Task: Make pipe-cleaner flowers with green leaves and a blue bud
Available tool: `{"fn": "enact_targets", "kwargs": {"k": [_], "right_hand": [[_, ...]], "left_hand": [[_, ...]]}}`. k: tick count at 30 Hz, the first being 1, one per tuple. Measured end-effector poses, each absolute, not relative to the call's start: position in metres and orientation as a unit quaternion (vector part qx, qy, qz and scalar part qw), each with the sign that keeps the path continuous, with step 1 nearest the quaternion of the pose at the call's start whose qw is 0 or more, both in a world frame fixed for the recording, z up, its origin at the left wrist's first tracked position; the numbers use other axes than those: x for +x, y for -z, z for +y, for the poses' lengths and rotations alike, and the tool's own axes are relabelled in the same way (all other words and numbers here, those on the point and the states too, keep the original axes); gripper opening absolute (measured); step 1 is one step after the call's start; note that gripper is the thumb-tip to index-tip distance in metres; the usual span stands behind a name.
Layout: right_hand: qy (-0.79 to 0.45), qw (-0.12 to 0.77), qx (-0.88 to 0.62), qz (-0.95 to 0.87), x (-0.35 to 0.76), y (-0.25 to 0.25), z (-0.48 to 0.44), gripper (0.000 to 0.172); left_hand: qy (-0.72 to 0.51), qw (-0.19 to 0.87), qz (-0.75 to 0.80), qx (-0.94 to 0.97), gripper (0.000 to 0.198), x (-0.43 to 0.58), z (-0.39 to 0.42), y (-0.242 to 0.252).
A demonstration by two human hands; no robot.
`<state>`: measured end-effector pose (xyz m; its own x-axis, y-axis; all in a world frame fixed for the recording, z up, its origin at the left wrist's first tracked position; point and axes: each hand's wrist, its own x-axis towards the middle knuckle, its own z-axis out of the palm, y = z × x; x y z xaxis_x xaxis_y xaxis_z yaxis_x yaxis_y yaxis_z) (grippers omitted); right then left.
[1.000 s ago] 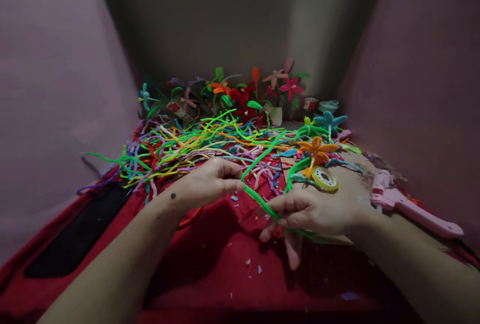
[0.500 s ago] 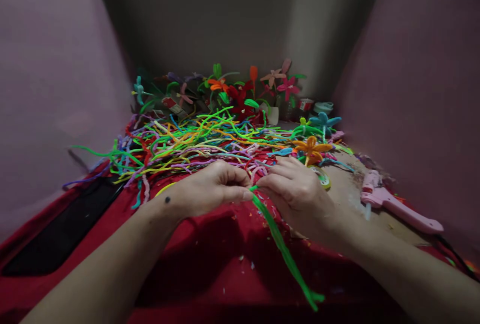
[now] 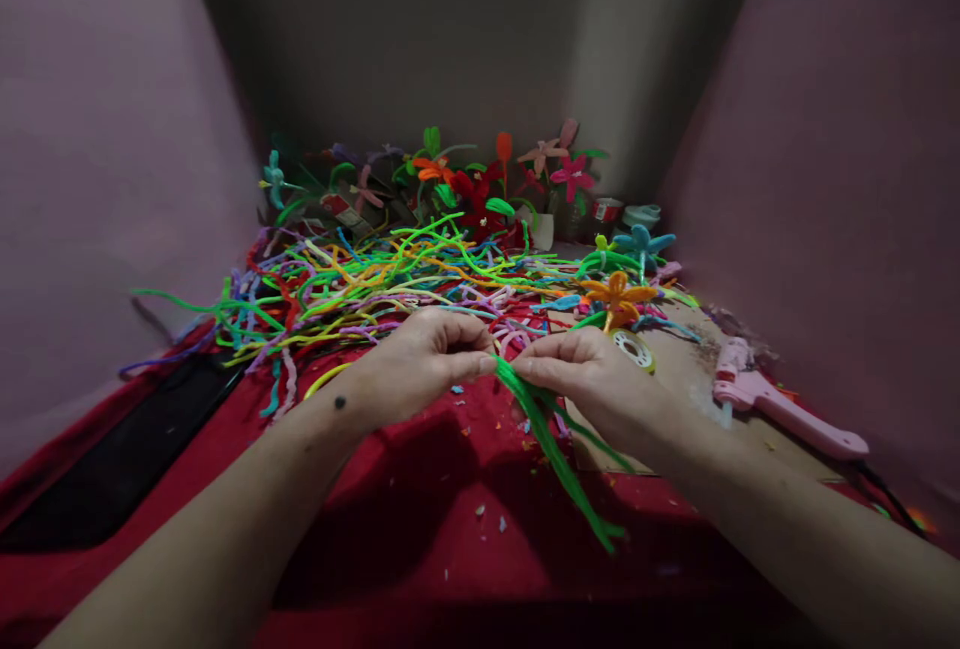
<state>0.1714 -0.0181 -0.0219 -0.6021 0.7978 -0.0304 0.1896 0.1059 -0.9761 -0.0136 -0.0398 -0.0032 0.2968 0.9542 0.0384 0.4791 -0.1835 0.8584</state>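
Several green pipe cleaners (image 3: 551, 444) hang in a bundle from my fingertips, their loose ends slanting down to the right above the red cloth. My left hand (image 3: 426, 369) pinches the upper end between thumb and fingers. Close against it, my right hand (image 3: 566, 366) is closed with thumb and fingertips on the same end; one strand splits off and passes beneath this hand. The exact spot between the fingertips is hidden. Beyond both hands lies a tangled heap of many-coloured pipe cleaners (image 3: 360, 279).
On the right, a pink glue gun (image 3: 787, 404) lies on cardboard (image 3: 679, 354) beside a tape roll (image 3: 634, 351) and an orange pipe-cleaner flower (image 3: 619, 299). A black phone-like slab (image 3: 120, 459) rests at left. More fuzzy flowers (image 3: 476, 184) stand at the back; scraps dot the red cloth (image 3: 420, 549).
The bundle's lower end has risen and moved slightly left, and one strand now stands apart under my right hand. My right hand has shifted slightly, uncovering more of the tape roll.
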Motion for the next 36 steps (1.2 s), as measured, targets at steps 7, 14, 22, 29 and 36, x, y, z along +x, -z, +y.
{"fn": "enact_targets", "kwargs": {"k": [7,14,22,29,36], "right_hand": [[-0.528,0.229,-0.378,-0.725,0.169,0.025,-0.014,0.018],[-0.574,0.259,-0.384,-0.675,0.169,0.03,-0.015,0.017],[-0.593,0.327,-0.349,-0.648,0.167,0.027,-0.02,0.018],[-0.698,0.358,-0.333,-0.523,0.159,0.031,-0.023,0.016],[-0.759,0.307,-0.368,-0.441,0.158,0.031,-0.025,0.005]], "left_hand": [[-0.291,0.416,0.521,0.686,0.013,-0.011,-0.039,0.004],[-0.359,0.358,0.543,0.67,0.012,-0.006,-0.037,0.01],[-0.43,0.508,0.488,0.564,0.013,0.0,-0.04,0.014],[-0.471,0.423,0.487,0.602,0.011,0.005,-0.041,0.019],[-0.467,0.234,0.525,0.672,0.013,0.006,-0.043,0.025]]}}
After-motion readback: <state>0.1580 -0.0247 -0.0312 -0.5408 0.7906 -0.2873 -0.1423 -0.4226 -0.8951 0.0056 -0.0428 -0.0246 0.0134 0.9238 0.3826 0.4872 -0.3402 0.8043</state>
